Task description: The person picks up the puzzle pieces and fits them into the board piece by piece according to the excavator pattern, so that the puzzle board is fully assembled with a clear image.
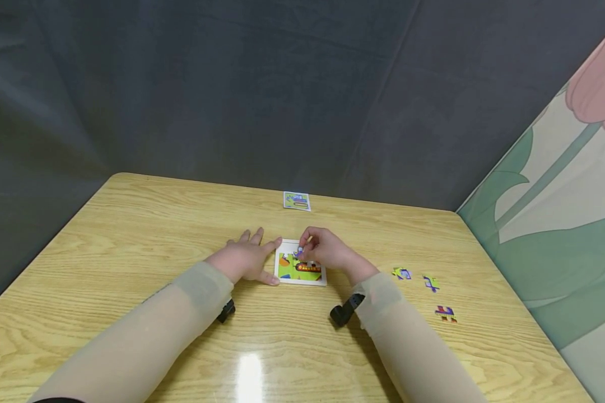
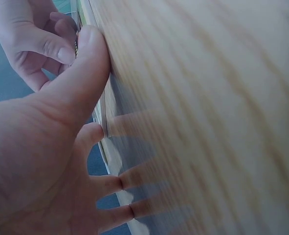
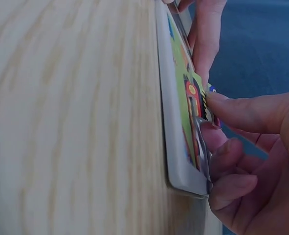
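Centrally, puzzle tray: the white-rimmed tray point(image 1: 302, 282) lay on the bench point(image 1: 131, 235) just below the frame's middle, its picture partly filled with green, orange and a red band of yellow dots.
Left hand: the hand point(image 1: 249, 258) was released and spread left of centre, thumb and index finger touching the tray's left edge.
Right hand: the hand point(image 1: 331, 250) pinched a small purple puzzle piece point(image 1: 299, 252) between thumb and fingers, over the tray's upper part.
Loose pieces: three lay apart at the right: a yellow-green and blue piece point(image 1: 401, 273), a green and purple piece point(image 1: 431, 283) and, lowest, a red and purple piece point(image 1: 446, 313).
Card: a picture card point(image 1: 297, 201) rested near the bench's far edge, above the tray; any print was too small to read.
Left sleeve: the beige sleeve point(image 1: 156, 324) bore thin dark marks, illegible.
Backdrop: a dark curtain point(image 1: 232, 101) hung across the top; a flower mural point(image 1: 559, 196) filled the right.
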Demonstrator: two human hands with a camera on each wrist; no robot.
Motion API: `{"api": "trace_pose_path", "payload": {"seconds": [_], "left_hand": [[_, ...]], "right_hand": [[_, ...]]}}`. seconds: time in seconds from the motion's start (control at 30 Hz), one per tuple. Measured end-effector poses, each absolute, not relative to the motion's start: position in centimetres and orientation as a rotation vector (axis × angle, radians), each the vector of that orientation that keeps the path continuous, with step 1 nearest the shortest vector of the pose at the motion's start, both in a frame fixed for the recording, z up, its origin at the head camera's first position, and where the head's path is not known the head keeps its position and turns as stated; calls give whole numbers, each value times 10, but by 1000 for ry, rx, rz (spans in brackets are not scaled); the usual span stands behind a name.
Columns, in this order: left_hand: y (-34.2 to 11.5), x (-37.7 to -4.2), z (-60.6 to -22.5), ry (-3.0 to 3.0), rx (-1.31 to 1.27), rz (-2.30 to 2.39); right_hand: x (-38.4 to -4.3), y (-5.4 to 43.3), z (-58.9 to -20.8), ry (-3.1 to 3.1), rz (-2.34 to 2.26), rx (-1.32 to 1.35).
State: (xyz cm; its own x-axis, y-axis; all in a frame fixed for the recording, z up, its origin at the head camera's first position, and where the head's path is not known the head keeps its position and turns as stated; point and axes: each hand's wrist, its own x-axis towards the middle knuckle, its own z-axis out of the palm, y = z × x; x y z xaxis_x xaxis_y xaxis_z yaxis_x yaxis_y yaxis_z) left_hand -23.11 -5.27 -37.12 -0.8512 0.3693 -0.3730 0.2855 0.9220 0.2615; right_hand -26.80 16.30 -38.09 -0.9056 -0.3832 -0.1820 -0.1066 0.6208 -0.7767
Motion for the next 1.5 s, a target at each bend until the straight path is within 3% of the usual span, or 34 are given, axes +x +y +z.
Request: {"api": "trace_pose_path", "payload": {"seconds": [1.1,1.5], "left_hand": [[-57,-231,-368,2649,482,263],[-58,-232,-375,2662,481,242]], "right_hand": [[-258,149,-382,2700,-953,-325],[-239,194,-360,2760,-1163,-480]]}}
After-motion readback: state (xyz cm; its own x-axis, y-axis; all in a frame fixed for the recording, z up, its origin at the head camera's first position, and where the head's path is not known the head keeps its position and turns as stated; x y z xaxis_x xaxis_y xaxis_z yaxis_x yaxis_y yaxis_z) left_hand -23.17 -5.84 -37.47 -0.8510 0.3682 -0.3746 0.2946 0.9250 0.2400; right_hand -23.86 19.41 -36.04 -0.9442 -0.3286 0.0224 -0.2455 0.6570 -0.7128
